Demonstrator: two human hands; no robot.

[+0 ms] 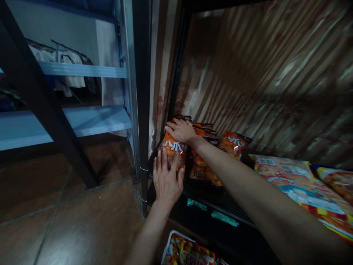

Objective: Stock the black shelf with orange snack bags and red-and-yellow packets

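Note:
An orange snack bag [175, 146] with white lettering and a dark top stands at the left end of a black shelf [212, 195]. My left hand [168, 180] lies with spread fingers against the lower front of this bag. Over its upper part rests my right hand [180, 130], fingers stretched out, covering some of the bag's top. Just right of it are several more orange snack bags [202, 173], partly hidden behind my right forearm. Another such bag [234, 143] leans a little apart at their right.
Flat colourful packets [292, 180] lie farther right on the shelf. Green packages [224, 218] show on the level below. A white-rimmed basket [172, 235] of red packets is at the bottom. A black post [142, 110] borders the left, with blue shelving [96, 119] beyond it.

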